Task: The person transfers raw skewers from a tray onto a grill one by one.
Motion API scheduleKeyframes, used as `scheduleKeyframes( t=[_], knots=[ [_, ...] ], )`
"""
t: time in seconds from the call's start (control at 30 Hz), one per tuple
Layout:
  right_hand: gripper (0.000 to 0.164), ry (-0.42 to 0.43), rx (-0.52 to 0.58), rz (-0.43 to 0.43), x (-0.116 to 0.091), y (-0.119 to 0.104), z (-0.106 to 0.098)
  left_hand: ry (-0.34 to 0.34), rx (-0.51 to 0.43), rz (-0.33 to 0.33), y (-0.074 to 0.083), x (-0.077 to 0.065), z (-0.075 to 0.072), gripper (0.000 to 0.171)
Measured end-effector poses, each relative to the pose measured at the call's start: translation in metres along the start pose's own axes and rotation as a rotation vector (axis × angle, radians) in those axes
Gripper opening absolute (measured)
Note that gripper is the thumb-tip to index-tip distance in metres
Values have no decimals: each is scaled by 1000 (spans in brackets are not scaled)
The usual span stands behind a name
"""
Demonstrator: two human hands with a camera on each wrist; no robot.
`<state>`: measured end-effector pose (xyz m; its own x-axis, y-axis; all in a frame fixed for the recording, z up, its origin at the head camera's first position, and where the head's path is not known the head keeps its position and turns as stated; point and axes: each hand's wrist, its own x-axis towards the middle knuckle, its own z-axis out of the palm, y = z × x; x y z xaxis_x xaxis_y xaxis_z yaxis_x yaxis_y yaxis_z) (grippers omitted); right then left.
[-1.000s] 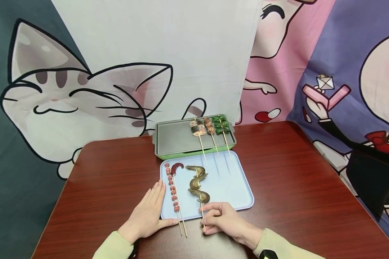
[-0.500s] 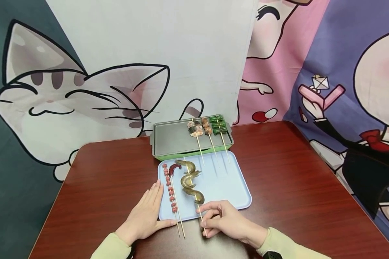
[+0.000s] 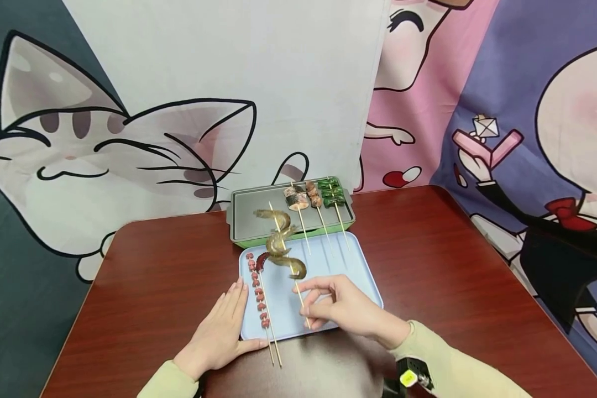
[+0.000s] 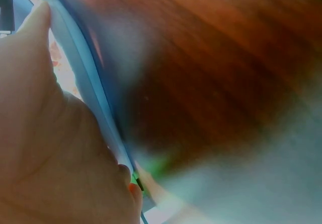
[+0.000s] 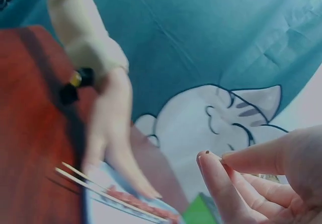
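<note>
In the head view, my right hand (image 3: 340, 307) pinches the lower stick of a shrimp skewer (image 3: 277, 243) between thumb and fingers. The skewer tilts up and left, and its top shrimp overlaps the front of the grill pan (image 3: 249, 207). My left hand (image 3: 214, 337) rests with straight fingers along the left edge of the light blue tray (image 3: 350, 271). Close by that hand, a skewer of small red pieces (image 3: 260, 296) and a dark red tentacle skewer (image 3: 262, 261) lie on the tray. The right wrist view shows my right thumb and fingertip (image 5: 214, 173) meeting at the stick's end.
On the grill pan's right side lie a fish skewer (image 3: 297, 199), a meat skewer (image 3: 314, 194) and a green vegetable skewer (image 3: 331, 193), sticks pointing toward the tray. Under everything is a reddish-brown table (image 3: 428, 265). A cartoon-printed cloth (image 3: 298, 83) hangs behind it.
My right hand has raised the shrimp skewer off the tray and carried it forward and left, over toward the grill pan. The left hand has stayed at the tray's edge.
</note>
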<state>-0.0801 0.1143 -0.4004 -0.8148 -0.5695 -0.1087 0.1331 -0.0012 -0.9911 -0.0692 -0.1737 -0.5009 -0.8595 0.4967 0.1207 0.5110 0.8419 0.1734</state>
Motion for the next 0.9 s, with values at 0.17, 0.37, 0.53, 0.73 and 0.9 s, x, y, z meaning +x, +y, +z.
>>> scheduleKeyframes(
  t=[0.17, 0.37, 0.53, 0.73, 0.9],
  knots=[
    [35, 44, -79, -24, 21, -14, -14, -2, 2, -2, 0, 0, 0, 113],
    [38, 98, -106, -33, 52, -27, -29, -10, 20, -8, -1, 0, 0, 113],
    [39, 134, -97, -3, 75, -32, -37, 5, 4, 8, -1, -1, -1, 112],
    [41, 141, -99, 63, 102, -31, -42, 15, 30, 8, -2, 0, 1, 112],
    [39, 160, -104, 117, 121, -23, -45, 8, 33, -6, -2, 0, 2, 112]
  ],
)
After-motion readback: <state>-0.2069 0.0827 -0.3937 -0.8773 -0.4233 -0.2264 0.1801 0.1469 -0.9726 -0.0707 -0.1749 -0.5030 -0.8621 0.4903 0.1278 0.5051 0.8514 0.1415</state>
